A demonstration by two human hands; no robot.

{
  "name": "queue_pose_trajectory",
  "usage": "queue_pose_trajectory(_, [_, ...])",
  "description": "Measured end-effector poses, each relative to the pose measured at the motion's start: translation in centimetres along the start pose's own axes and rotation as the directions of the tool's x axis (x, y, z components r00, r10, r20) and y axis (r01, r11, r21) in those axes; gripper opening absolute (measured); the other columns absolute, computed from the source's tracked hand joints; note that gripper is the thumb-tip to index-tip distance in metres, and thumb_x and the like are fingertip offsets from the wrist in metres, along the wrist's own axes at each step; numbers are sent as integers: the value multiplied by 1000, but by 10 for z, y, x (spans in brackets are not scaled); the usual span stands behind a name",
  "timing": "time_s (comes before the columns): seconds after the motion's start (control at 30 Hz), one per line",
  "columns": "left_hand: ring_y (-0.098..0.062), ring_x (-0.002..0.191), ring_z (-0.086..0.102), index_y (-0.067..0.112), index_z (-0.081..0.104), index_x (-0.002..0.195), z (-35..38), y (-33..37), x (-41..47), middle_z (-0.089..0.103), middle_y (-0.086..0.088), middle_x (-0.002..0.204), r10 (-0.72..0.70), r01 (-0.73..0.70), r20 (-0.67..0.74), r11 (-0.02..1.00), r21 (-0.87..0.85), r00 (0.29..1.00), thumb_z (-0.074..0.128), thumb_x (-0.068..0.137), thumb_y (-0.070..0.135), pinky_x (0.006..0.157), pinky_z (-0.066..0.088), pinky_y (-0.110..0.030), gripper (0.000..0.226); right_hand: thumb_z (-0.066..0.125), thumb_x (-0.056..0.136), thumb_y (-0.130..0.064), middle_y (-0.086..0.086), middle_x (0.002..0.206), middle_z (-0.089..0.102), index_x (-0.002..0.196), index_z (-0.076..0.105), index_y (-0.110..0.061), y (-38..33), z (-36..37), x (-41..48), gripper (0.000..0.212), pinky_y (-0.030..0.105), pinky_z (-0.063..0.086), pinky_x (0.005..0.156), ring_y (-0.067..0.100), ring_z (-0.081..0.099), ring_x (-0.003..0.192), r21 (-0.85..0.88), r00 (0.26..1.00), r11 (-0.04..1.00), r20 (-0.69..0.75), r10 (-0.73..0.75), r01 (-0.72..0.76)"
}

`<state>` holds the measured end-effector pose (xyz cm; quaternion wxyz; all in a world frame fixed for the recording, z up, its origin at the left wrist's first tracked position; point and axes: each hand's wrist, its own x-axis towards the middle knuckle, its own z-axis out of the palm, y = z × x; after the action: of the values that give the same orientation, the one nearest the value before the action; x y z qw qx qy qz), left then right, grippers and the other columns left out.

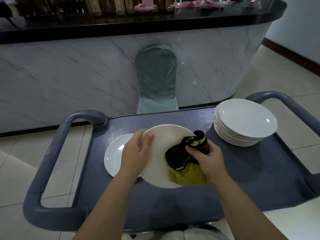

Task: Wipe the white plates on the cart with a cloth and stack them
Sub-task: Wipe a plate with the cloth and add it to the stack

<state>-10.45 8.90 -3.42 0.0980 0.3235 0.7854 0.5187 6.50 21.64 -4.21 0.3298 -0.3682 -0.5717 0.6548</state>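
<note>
Grey cart [242, 179] fills the lower frame, marble counter [69, 75] behind. Centre-left, I see 1 flat plate [112, 156]. Above it, my left hand [135, 153] grips a tilted plate [166, 135] by its rim. My right hand [206, 158], fingers curled, presses a black-and-yellow cloth [183, 161] onto it. At right sits the plate stack [245, 122].

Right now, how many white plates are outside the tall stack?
2: the held plate in the left hand, and the flat plate on the cart, partly under that hand. Others might hide beneath that plate.
</note>
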Motion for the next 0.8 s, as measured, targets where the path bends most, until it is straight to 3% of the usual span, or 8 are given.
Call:
queue_pose_trajectory(0.13, [-7, 67, 52, 31, 55, 73, -5, 6, 9, 58, 10, 70, 118, -118, 4, 992, 52, 993, 47, 87, 49, 57, 36, -21, 24, 82, 74, -10, -6, 86, 75, 90, 71, -22, -24, -11, 7, 23, 19, 54, 70, 9, 70, 86, -228, 986, 971, 163, -31, 68])
queue_pose_trajectory(0.3, [-19, 52, 52, 21, 62, 70, 10, 27, -6, 51, 6, 53, 472, -480, 110, 811, 336, 875, 49, 86, 41, 48, 39, -25, 29, 82, 67, -37, -9, 79, 68, 89, 69, -25, -50, 2, 11, 28, 25, 50, 68, 5, 62, 75, -605, 865, 652, 475, -165, 456])
queue_pose_trajectory(0.4, [-9, 61, 58, 28, 67, 71, -4, 29, -11, 63, 9, 62, 244, -233, -99, 967, 105, 965, 57, 86, 46, 56, 42, -20, 25, 85, 71, -16, -14, 85, 72, 90, 69, -30, -43, 0, 4, 28, 18, 52, 74, 1, 66, 82, -373, 939, 891, 316, -139, 258])
queue_pose_trajectory(0.47, [2, 64, 57, 36, 63, 71, -12, 25, -11, 63, 21, 64, 15, -44, -179, 986, -159, 984, 64, 89, 38, 56, 39, -10, 19, 82, 74, -10, -6, 91, 75, 94, 71, -23, -35, -9, -2, 26, 29, 56, 80, 11, 70, 90, -179, 973, 981, 229, -26, 68])
queue_pose_trajectory(0.57, [-6, 59, 51, 37, 55, 67, -10, 24, -14, 56, 16, 59, 200, -199, -76, 980, 20, 977, 59, 88, 40, 54, 38, -17, 21, 85, 71, -11, -14, 86, 73, 90, 70, -28, -34, -7, -4, 29, 17, 51, 73, 2, 68, 83, -325, 957, 929, 277, -88, 179])
queue_pose_trajectory(0.67, [-17, 50, 50, 26, 64, 70, 7, 18, -24, 53, 8, 53, 502, -489, 57, 801, 346, 863, 54, 84, 35, 47, 39, -26, 20, 83, 67, -29, -20, 82, 66, 81, 63, -37, -43, 10, -1, 26, 21, 48, 66, 0, 61, 76, -590, 855, 686, 510, -92, 425])
queue_pose_trajectory(0.73, [-14, 52, 50, 24, 66, 71, 5, 14, -25, 54, 6, 55, 471, -441, -27, 843, 307, 882, 55, 86, 37, 51, 39, -25, 22, 85, 66, -28, -17, 86, 68, 86, 66, -36, -40, 12, 4, 29, 23, 51, 73, 1, 63, 80, -568, 868, 715, 484, -110, 407])
queue_pose_trajectory(0.8, [-10, 61, 52, 32, 62, 70, -10, 12, -21, 57, 8, 61, 236, -227, -174, 971, 69, 956, 58, 87, 42, 58, 40, -20, 20, 87, 69, -17, -12, 91, 73, 92, 70, -32, -38, 7, 7, 32, 27, 55, 83, 5, 68, 88, -386, 932, 900, 357, -59, 205])
